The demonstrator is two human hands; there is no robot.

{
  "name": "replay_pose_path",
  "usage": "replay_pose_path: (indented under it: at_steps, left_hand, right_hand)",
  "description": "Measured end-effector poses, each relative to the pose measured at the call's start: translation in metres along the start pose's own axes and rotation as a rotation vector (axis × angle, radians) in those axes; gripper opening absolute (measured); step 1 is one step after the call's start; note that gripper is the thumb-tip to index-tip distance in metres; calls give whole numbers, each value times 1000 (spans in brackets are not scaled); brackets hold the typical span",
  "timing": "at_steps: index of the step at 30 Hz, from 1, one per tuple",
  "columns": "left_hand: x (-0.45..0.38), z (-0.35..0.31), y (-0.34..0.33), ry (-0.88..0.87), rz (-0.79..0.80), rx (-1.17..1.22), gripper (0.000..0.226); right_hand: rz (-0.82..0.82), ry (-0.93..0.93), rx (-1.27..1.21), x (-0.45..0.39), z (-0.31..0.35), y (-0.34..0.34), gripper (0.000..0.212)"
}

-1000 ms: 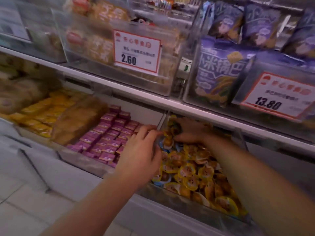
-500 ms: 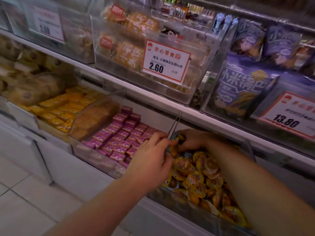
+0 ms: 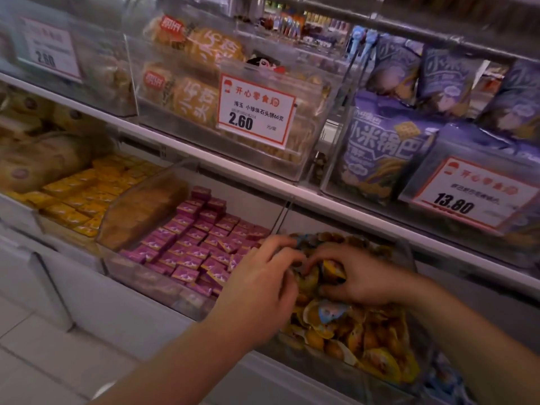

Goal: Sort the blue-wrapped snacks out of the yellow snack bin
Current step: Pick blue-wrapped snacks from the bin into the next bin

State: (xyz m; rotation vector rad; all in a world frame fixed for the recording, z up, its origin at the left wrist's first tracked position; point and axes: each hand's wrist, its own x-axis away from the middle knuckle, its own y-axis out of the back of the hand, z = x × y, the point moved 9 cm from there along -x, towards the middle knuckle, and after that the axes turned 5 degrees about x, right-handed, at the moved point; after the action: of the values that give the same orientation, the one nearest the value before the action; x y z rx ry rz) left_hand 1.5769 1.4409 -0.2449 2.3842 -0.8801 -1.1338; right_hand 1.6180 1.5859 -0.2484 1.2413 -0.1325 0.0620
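Both hands' curled fingers dig among light, slippery snacks in yellow snack bin [image 3: 409,258], lower right; grasp unclear; pinch blue-wrapped snack [image 3: 331,312] by crimped edge.

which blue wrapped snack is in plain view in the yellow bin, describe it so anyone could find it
Start at the lower shelf's clear bin of yellow snacks, right of the pink boxes. Just below the right hand lies one blue-wrapped snack, pale blue among yellow wrappers.

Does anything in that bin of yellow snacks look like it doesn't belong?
Yes. A blue-wrapped snack lies among the yellow snacks in the bin, just below the right hand. Its colour marks it as the odd one.
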Motion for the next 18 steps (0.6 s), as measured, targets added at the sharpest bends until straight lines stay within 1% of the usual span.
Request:
replay_pose_path:
  at_steps: [2,5,6,8,10,12,13,15,18]
  left_hand:
    - [5,-5,-15,-30,66,-111,36]
    - [8,-14,-36,-110,149,-315,42]
    - [8,-16,-42,-119,175,-339,44]
    - [8,-15,-56,-88,273,-272,49]
    - [11,-9,-70,-12,386,-165,58]
    - [11,-6,-77,0,409,-185,61]
    - [10,-5,-77,2,399,-200,61]
    - [5,-3,-71,16,348,-205,57]
    - [-4,0,-56,78,215,-145,44]
  right_hand:
    - [26,-40,11,20,-6,-6,59]
    - [-24,-52,-26,43,-10,-9,82]
    - [-52,-76,-31,49,-13,-10,87]
    - [-123,-168,-25,62,-22,-12,92]
    - [-258,-218,19,74,-25,-8,85]
    - [-374,-195,96,83,-19,-6,69]
    - [-390,-195,139,87,-17,-7,66]
    - [-364,-230,207,93,-19,-12,65]
    - [-318,-271,183,105,-29,-8,62]
